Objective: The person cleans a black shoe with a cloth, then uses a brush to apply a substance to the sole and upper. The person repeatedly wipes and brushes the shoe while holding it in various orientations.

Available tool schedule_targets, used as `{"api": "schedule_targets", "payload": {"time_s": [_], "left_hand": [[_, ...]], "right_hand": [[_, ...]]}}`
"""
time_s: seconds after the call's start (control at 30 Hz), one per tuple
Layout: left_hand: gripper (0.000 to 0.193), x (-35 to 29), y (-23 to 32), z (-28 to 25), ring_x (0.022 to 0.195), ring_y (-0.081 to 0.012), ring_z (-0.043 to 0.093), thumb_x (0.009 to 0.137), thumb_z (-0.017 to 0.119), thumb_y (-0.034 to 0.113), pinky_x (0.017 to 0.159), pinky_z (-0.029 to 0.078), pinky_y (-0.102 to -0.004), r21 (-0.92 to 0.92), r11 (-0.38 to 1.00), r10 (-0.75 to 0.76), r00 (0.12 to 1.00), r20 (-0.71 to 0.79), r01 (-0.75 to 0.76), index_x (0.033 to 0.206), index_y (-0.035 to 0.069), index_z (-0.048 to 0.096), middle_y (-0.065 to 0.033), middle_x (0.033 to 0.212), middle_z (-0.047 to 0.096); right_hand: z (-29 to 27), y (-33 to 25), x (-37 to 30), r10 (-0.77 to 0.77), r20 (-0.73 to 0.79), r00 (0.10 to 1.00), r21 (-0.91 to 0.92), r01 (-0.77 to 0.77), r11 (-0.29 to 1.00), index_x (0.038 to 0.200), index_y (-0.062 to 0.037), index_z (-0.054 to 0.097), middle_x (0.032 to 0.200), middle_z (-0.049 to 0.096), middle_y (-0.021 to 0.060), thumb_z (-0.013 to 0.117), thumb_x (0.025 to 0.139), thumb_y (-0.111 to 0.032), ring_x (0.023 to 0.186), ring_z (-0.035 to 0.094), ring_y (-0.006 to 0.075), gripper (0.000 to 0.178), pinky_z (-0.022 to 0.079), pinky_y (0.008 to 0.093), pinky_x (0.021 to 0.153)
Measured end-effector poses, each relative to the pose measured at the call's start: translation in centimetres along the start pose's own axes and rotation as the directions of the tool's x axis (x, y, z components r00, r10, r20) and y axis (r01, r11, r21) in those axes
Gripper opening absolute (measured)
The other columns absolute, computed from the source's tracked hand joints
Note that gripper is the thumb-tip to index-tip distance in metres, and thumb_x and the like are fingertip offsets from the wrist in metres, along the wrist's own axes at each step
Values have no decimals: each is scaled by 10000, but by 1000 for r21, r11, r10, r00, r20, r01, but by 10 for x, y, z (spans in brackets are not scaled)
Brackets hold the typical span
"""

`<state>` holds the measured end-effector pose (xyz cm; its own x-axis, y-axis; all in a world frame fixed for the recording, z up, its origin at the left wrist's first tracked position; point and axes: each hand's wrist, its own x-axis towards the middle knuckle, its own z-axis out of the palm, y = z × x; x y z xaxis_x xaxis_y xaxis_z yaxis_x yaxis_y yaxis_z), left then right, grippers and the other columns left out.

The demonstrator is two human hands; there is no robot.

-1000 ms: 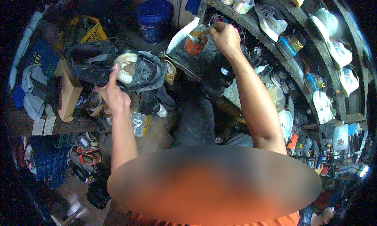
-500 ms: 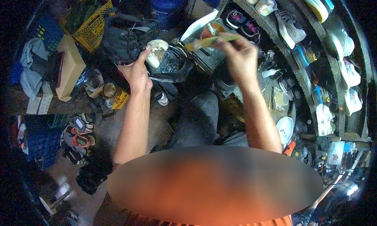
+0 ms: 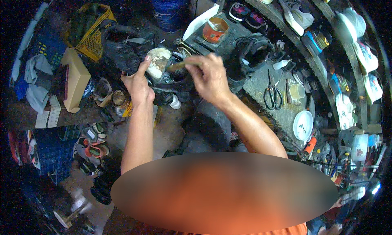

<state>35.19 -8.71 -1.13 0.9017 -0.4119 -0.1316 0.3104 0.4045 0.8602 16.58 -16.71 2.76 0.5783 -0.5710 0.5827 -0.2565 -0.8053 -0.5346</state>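
My left hand [image 3: 139,86] is closed around a pale, rounded shoe sole [image 3: 158,63] with brown stains, its thumb up along the edge. Pinched in the fingers of my right hand [image 3: 210,77] is a yellowish brush [image 3: 177,66], blurred by motion. The brush tip points left, close beside the sole; whether they touch I cannot tell. Under and right of the sole lies a dark round container [image 3: 173,86] with small tools in it. An orange can [image 3: 215,30] with a stick standing in it is on the bench beyond my right hand.
Scissors [image 3: 272,97], a white lid [image 3: 303,125] and a black shoe [image 3: 255,51] lie on the right. Shelves of shoes [image 3: 296,16] curve around there. At left are a cardboard box [image 3: 75,81], a yellow crate [image 3: 92,43] and a glass jar [image 3: 119,99]. A blue bucket [image 3: 169,10] stands behind.
My right hand has come left and down with the brush, from over the orange can to beside the sole. My left hand still holds the sole in about the same place.
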Motion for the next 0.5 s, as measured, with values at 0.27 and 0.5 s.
{"api": "schedule_targets", "payload": {"time_s": [0.27,0.5], "left_hand": [[613,-6,6,-5,1111,-202,640,750,854,-17,1018,482,-370,-5,1000,-7,993,117,8,1289,-17,563,-107,1215,670],[549,-8,15,-6,1063,-222,675,786,836,22,976,522,-373,41,990,-143,980,137,138,1285,4,609,-101,1200,691]], "right_hand": [[-13,1,-1,-40,28,999,122,36,992,1026,-142,756,948,743,39,746,852,-99,869,617,273,179,447,417,797],[-22,4,0,-214,172,962,99,199,975,988,-140,781,876,727,12,798,811,-97,819,593,226,183,429,367,770]]}}
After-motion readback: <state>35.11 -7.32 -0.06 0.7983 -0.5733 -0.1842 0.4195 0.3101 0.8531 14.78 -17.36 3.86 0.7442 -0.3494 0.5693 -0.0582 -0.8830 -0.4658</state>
